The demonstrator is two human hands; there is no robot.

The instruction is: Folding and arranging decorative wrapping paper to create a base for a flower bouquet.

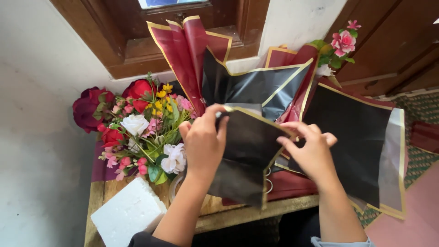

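My left hand [202, 142] and my right hand [310, 148] both grip a folded black wrapping sheet with a gold edge [244, 158], held above a small wooden table [238, 215]. The left hand pinches the sheet's upper left corner; the right hand pinches its right edge. Behind it stand more folded sheets, a dark red one [187, 55] and a black one [256, 87]. A flat black sheet with gold trim [354, 146] hangs off the table to the right.
A bunch of artificial flowers [137, 123] in red, white, pink and yellow lies at the left. A white foam block [128, 212] sits at the table's front left corner. A pink flower sprig [340, 45] stands at the back right. Behind are a white wall and a wooden window frame [137, 41].
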